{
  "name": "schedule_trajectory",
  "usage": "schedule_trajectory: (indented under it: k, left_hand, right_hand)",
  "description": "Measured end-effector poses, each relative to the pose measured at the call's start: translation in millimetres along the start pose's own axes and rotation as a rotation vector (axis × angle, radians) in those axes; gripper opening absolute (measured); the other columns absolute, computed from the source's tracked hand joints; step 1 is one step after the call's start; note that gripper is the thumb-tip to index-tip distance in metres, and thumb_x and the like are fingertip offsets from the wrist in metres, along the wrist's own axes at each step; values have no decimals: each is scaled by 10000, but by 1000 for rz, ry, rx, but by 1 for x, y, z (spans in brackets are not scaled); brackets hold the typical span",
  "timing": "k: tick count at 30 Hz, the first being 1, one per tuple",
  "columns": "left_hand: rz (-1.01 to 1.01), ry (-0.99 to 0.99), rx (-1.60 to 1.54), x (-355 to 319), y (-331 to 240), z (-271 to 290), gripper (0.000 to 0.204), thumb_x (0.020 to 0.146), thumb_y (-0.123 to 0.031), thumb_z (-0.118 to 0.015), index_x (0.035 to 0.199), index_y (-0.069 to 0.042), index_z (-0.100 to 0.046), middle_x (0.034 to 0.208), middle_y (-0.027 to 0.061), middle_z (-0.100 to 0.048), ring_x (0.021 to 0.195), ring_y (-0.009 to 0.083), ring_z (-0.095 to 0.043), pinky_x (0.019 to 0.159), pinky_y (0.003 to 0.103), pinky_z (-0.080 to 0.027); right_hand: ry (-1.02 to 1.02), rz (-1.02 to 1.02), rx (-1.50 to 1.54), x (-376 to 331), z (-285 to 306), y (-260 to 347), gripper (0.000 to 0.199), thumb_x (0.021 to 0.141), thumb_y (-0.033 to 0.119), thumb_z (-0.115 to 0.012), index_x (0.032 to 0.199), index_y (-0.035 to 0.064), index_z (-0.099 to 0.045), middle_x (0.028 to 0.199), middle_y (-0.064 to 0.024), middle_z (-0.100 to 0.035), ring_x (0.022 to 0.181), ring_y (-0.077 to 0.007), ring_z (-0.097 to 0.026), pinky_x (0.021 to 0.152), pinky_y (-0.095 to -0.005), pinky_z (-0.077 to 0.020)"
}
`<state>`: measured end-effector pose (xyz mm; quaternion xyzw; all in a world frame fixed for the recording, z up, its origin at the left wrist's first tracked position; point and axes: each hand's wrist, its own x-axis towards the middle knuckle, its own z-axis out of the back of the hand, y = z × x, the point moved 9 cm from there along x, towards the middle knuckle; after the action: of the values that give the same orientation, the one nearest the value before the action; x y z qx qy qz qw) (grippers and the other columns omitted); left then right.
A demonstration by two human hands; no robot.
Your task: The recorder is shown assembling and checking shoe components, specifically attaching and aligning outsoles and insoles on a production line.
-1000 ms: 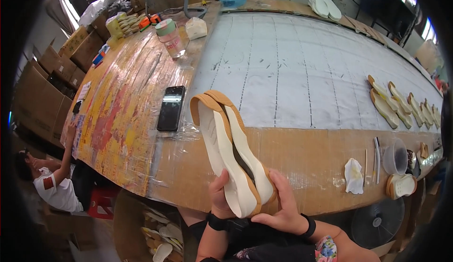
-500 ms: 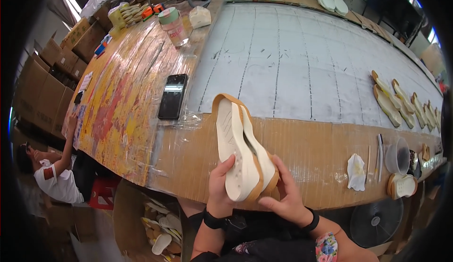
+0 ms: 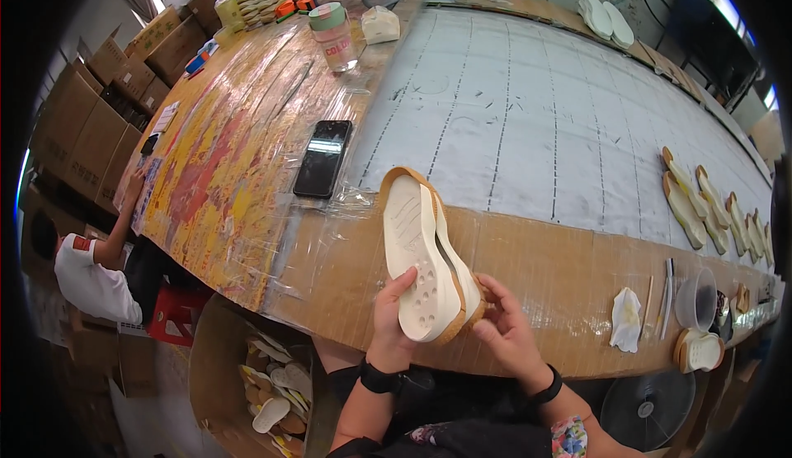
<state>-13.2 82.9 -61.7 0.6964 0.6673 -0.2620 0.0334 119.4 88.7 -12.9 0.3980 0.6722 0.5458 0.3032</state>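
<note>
Both my hands hold a pair of cream shoe soles [image 3: 421,252] with tan rims, stacked together and tilted over the table's near edge. My left hand [image 3: 389,319] grips the heel end from the left, thumb on the dotted underside. My right hand [image 3: 505,332] pinches the heel end from the right side. The toe ends point away from me, toward the white gridded mat [image 3: 544,111].
A black phone [image 3: 322,158] lies left of the soles on the paint-stained, tape-wrapped tabletop [image 3: 223,169]. Several soles [image 3: 701,202] lie at the right edge, near a clear cup [image 3: 700,297], a rag [image 3: 627,318] and sticks. A jar [image 3: 336,35] stands far back. A person [image 3: 91,268] crouches at left by cardboard boxes.
The stacked soles have come lower and closer to me, rotating so the flat underside faces up. Both hands have shifted along the heel end.
</note>
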Motion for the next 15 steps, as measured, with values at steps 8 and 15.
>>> schedule_trajectory:
  k: [8,15]
  left_hand:
    - [-185,81,463,10,-24,-13,659,763,57,-487,1328,-36,-159,1171,129,-444,995,205,-512,804,318,-456]
    - [-319,142,737,28,-7,-13,740,762,27,-511,1340,19,-49,1252,141,-365,1063,175,-449,850,268,-406]
  right_hand:
    - [4,23,-595,60,45,23,369,782,203,-588,1102,39,-507,1076,-122,-522,950,-184,-505,740,-274,-437]
    - [-148,81,-599,120,104,-7,311,784,188,-576,1051,32,-543,986,-122,-579,865,-199,-558,715,-268,-457]
